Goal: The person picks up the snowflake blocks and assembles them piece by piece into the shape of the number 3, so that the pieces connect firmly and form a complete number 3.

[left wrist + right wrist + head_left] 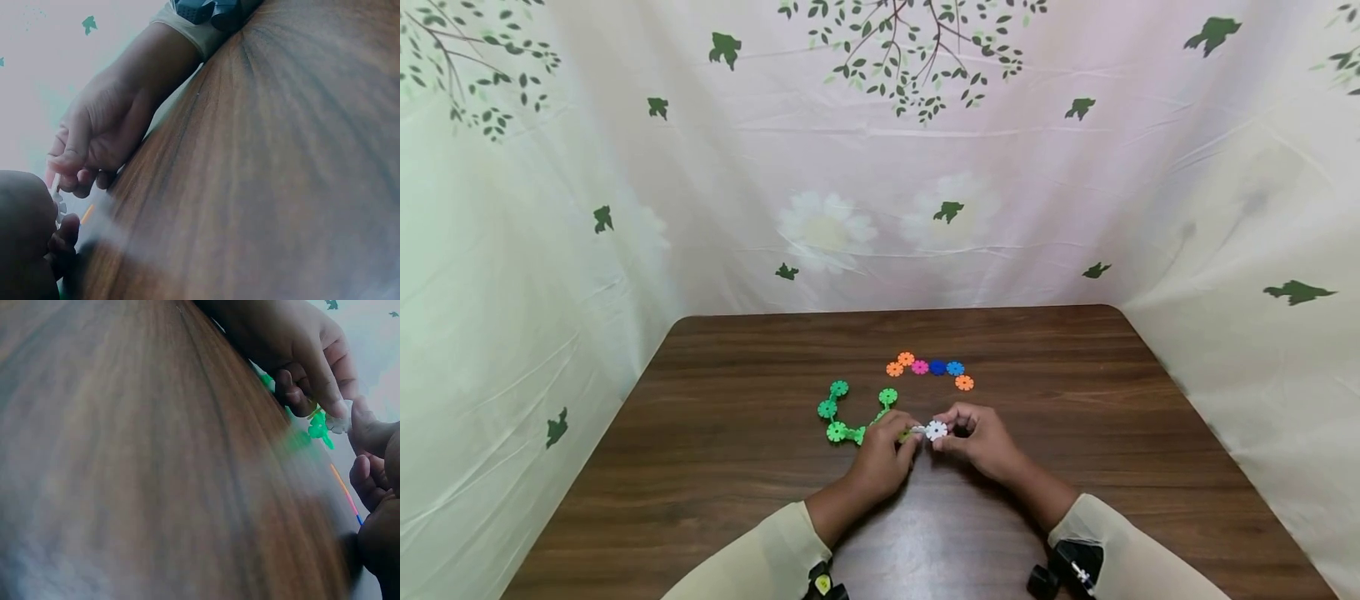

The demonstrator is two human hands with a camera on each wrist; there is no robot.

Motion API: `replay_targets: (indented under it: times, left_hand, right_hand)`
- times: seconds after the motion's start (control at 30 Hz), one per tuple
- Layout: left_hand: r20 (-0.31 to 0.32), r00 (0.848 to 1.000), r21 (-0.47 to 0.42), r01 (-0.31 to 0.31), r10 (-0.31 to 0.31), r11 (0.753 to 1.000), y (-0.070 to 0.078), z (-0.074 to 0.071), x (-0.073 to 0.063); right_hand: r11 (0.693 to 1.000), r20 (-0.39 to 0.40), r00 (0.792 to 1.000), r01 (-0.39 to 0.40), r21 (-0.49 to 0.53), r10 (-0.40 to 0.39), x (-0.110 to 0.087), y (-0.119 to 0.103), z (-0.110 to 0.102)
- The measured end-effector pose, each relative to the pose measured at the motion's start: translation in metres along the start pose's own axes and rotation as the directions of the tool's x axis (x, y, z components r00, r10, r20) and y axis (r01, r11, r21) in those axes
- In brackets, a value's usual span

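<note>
Near the middle of the table, my right hand [985, 443] pinches a white flower-shaped interlocking disc [936, 430] between thumb and fingers. My left hand [880, 457] pinches the piece beside it, at the end of a chain of green flower discs [837, 432]. Part of that chain lies under and behind the left fingers, so its links there are hidden. A yellow-green bit shows by the left fingertips. The right wrist view has the white disc [338, 424] between both hands' fingertips, with a green disc [318, 428] close by.
Beyond the hands lies a row of loose discs: orange [894, 369], pink [921, 367], dark blue [937, 367], light blue [955, 368] and another orange one [964, 382]. The brown wooden table [715, 500] meets a printed cloth backdrop [880, 275] at its back and sides.
</note>
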State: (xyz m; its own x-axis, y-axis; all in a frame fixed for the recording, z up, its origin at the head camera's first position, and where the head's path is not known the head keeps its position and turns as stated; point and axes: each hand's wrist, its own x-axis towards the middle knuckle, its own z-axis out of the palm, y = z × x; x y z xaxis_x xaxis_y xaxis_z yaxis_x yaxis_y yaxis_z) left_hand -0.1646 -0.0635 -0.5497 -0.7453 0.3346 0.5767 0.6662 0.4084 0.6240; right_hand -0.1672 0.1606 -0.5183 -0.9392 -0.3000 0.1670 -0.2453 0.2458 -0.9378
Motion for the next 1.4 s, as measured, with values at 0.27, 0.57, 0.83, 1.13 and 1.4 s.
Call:
replay_targets:
  times: [0.27, 0.57, 0.83, 1.13, 1.4]
  left_hand:
    - [0.003, 0.995, -0.032, 0.101, -0.101, 0.994, 0.027, -0.011, 0.008]
    - [-0.017, 0.997, -0.044, 0.079, -0.08, 0.996, 0.026, -0.011, 0.009]
    - [-0.07, 0.997, -0.036, -0.02, 0.018, 0.999, 0.017, -0.009, 0.004]
    - [-0.027, 1.0, -0.041, 0.011, -0.012, 0.999, 0.015, -0.01, 0.003]
    - [0.0, 0.998, -0.077, 0.064, -0.064, 0.995, 0.022, -0.011, 0.005]
  right_hand:
    - [1.0, -0.024, 0.999, -0.027, 0.016, 0.027, -0.001, -0.003, 0.003]
    - [0.999, -0.034, 0.999, -0.01, 0.045, 0.011, -0.002, -0.002, 0.006]
    - [0.998, -0.04, 0.999, 0.016, 0.057, -0.014, -0.002, 0.0, 0.012]
    - [0.996, -0.02, 0.999, 0.038, 0.076, -0.036, -0.002, -0.001, 0.014]
    - [0.997, -0.014, 0.999, 0.035, 0.063, -0.035, -0.002, 0.001, 0.012]
